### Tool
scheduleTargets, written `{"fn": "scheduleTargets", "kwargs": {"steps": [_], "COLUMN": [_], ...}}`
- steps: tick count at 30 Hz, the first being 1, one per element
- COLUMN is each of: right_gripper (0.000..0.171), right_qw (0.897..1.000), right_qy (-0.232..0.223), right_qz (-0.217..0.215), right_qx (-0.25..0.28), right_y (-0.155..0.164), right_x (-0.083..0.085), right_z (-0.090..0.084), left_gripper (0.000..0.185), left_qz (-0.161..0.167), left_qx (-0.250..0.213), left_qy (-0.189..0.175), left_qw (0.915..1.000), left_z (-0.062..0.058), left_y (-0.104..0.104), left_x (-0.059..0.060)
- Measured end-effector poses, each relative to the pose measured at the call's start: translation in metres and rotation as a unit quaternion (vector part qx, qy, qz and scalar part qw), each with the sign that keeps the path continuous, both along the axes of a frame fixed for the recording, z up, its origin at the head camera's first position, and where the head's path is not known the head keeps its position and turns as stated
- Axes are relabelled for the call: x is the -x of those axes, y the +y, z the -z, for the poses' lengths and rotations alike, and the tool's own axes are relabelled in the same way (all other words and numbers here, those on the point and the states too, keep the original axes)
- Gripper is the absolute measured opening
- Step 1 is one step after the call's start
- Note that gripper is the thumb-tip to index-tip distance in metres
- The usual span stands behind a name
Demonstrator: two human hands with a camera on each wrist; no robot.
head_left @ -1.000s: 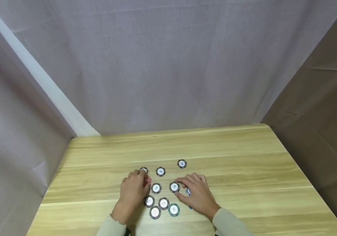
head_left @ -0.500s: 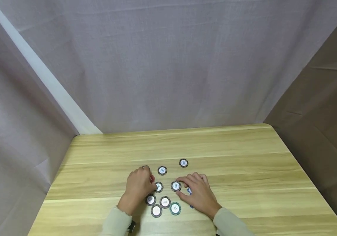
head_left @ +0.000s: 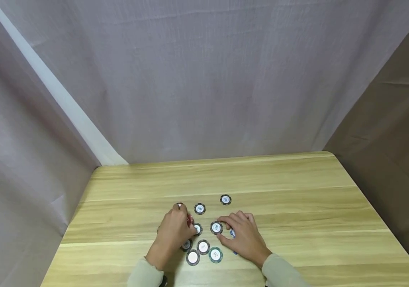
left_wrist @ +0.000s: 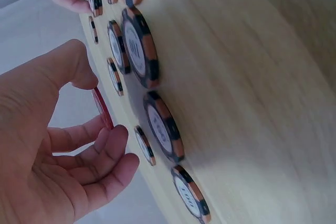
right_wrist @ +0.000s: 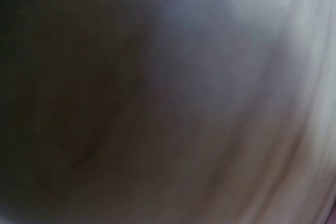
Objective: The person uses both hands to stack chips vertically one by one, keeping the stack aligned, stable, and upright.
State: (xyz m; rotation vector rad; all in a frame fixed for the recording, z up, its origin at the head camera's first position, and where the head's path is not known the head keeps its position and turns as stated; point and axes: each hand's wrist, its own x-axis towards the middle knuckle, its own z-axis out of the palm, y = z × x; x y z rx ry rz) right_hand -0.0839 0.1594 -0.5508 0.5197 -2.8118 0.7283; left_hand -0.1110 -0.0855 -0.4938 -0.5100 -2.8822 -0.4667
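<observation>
Both hands down among the poker chips near the front edge of the desk.

Left hand [head_left: 173, 232] pinches a red chip [left_wrist: 103, 108] on edge between thumb and fingertips, clear in the left wrist view, with a half-hidden dark chip [head_left: 179, 206] just past its fingers. Next over, one chip [head_left: 199, 208] lies toward the middle of the desk, and another [head_left: 198, 229] peeks out beside the left hand. A little cluster sits nearest the front edge: white-faced chip [head_left: 192, 257], dark one [head_left: 203, 246], green-rimmed one [head_left: 215, 254]. Right hand [head_left: 243, 236] has thumb and forefinger curled on a dark chip [head_left: 216, 227], blue chips [head_left: 232, 233] tucked beneath the palm. Farthest back, a lone chip [head_left: 225, 199]. Right wrist view: just blur.
</observation>
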Motion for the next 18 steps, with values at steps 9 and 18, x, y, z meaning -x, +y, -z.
{"fn": "scheduleTargets", "kwargs": {"steps": [9, 18], "right_gripper": [0.039, 0.039], "right_qw": [1.000, 1.000], "right_qy": [0.020, 0.024], "right_qz": [0.002, -0.001], "right_qx": [0.000, 0.000], "right_y": [0.001, 0.000], "right_x": [-0.003, 0.001], "right_z": [0.003, 0.004], "left_gripper": [0.020, 0.013], "left_qz": [0.062, 0.086], "left_qx": [0.007, 0.022], "left_qy": [0.023, 0.030], "left_qw": [0.9978, 0.9956], "left_z": [-0.002, 0.005], "left_y": [0.018, 0.031], "left_x": [-0.008, -0.010]}}
